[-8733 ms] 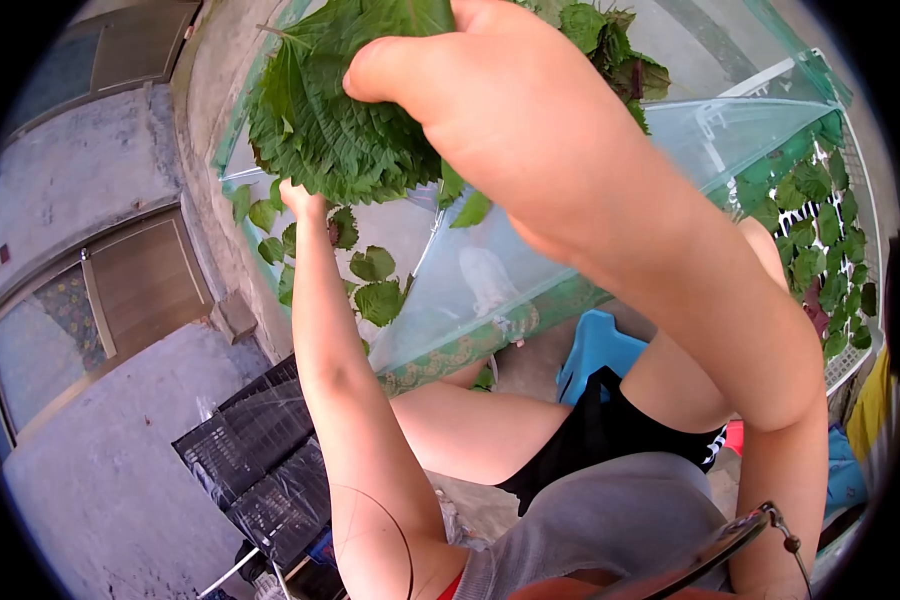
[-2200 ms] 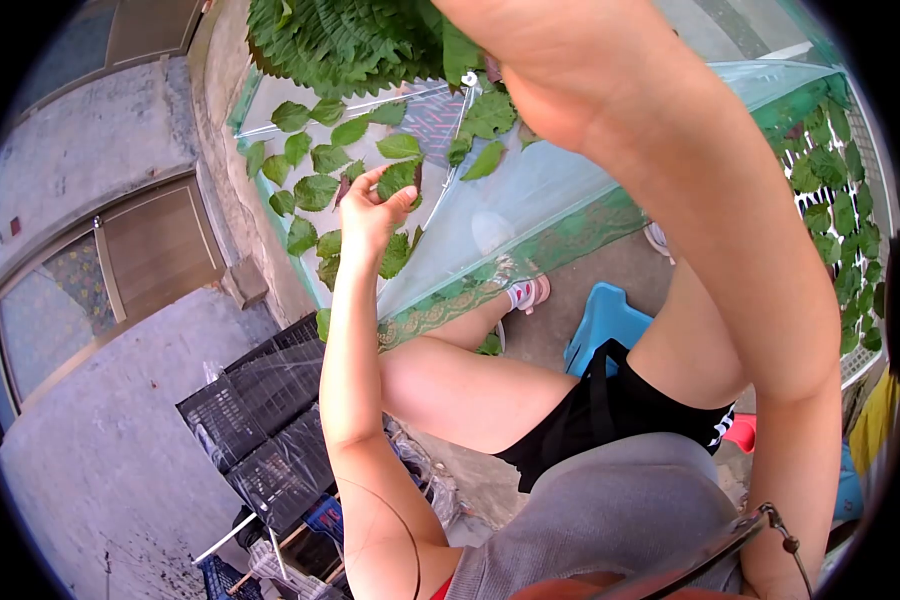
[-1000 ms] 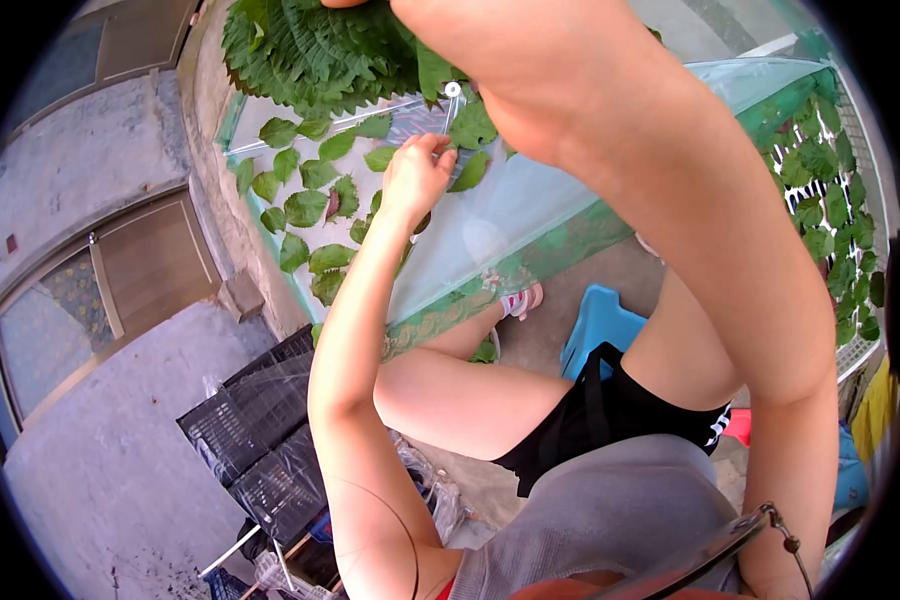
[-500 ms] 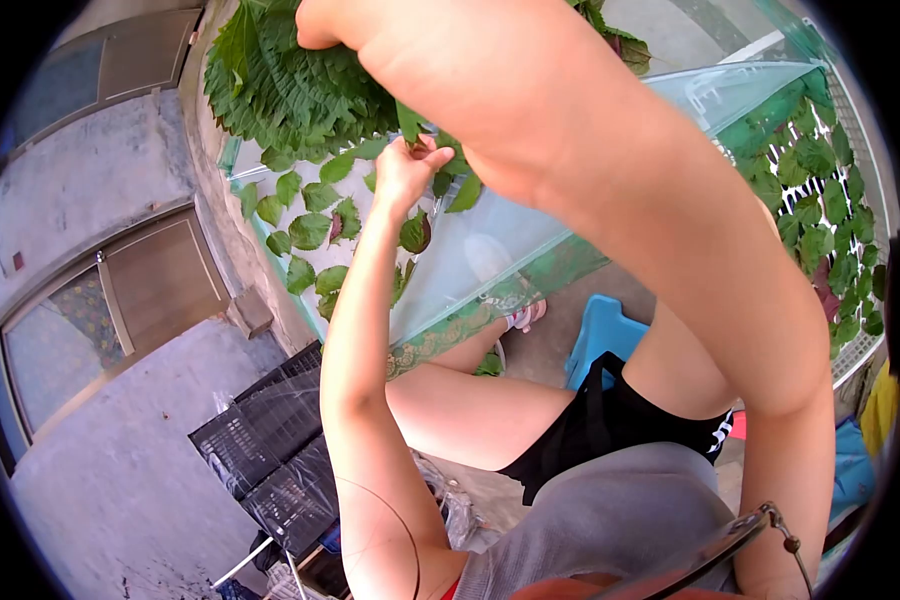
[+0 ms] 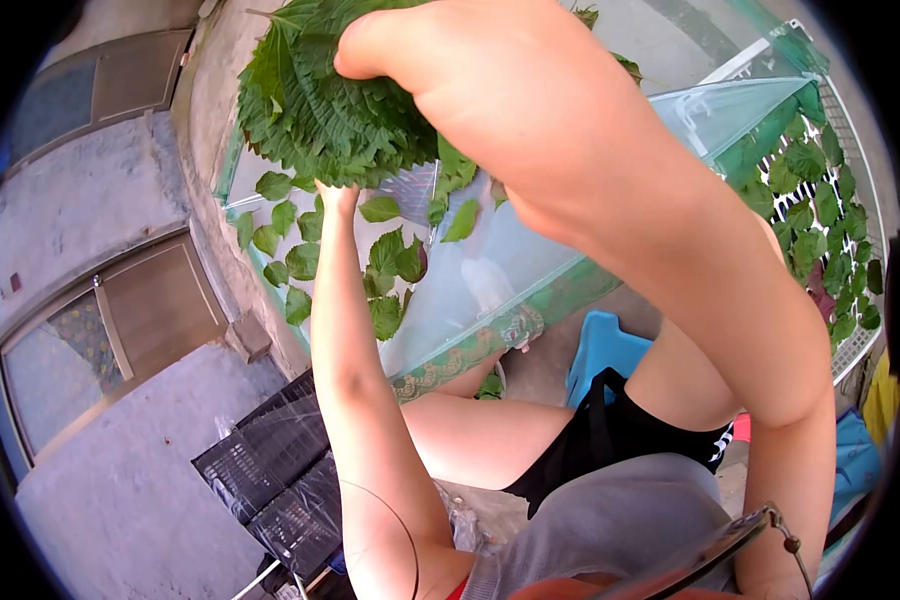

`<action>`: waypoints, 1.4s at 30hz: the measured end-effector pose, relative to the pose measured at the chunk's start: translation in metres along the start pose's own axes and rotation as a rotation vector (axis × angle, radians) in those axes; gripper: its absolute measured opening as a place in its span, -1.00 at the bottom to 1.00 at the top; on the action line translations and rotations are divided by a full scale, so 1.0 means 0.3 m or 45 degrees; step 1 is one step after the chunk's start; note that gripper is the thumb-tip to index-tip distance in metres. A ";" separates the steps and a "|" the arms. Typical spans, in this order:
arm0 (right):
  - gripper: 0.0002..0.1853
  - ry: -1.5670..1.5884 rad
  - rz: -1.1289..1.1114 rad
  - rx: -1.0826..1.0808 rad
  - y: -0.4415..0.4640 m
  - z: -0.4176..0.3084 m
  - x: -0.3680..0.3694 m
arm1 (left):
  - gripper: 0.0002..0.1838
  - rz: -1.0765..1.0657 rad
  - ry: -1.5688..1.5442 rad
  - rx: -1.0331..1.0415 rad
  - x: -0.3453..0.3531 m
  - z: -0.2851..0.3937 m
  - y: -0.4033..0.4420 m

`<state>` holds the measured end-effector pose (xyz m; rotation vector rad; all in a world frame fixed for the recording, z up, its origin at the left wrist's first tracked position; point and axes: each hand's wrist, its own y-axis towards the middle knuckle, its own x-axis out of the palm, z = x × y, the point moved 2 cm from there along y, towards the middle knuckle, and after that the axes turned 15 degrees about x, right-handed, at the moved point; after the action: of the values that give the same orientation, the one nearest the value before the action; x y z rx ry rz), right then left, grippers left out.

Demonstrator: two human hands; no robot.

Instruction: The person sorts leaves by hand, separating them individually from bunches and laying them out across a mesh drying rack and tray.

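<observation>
My right hand (image 5: 410,45) is closed on a thick bunch of broad, jagged-edged perilla leaves (image 5: 320,95), the thumb pressed flat on top. Its other fingers are hidden. Beneath the bunch reaches my left hand (image 5: 337,198), with only the wrist end showing; the leaves cover its fingers. Single leaves (image 5: 303,262) lie spread on a pale surface with a translucent sheet (image 5: 470,275) around it. A few show purple undersides. One loose leaf (image 5: 461,222) lies apart on the sheet, right of my left forearm.
At the right, a white plastic rack (image 5: 854,345) carries more spread leaves. A blue stool (image 5: 602,350) stands by my leg. Black crates (image 5: 270,470) wrapped in plastic sit at lower left, near a wall with windows (image 5: 160,290).
The perilla bunch and my right hand have shifted right and slightly down. My left hand, earlier visible pinching near a leaf, has moved left and under the bunch.
</observation>
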<state>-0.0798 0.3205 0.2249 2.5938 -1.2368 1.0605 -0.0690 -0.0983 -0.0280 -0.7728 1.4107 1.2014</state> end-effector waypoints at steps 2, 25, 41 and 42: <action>-0.85 -0.017 0.035 -0.012 0.003 0.007 -0.009 | -0.59 0.066 -0.387 -0.225 -0.005 -0.020 0.019; -0.86 -0.068 0.079 -0.056 0.028 0.047 0.007 | -0.80 0.609 -0.941 -1.184 -0.220 0.101 0.012; -0.82 -0.081 0.100 -0.066 0.035 0.056 0.010 | -0.83 -0.805 -0.202 -0.604 0.015 0.098 -0.089; -0.82 -0.083 0.105 -0.066 0.036 0.057 0.010 | -0.83 -0.775 0.019 -0.446 0.010 0.102 -0.084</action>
<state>-0.0767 0.3052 0.2115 2.5785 -1.3772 0.9498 -0.0368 -0.0760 -0.0344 -1.3418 0.8763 0.9601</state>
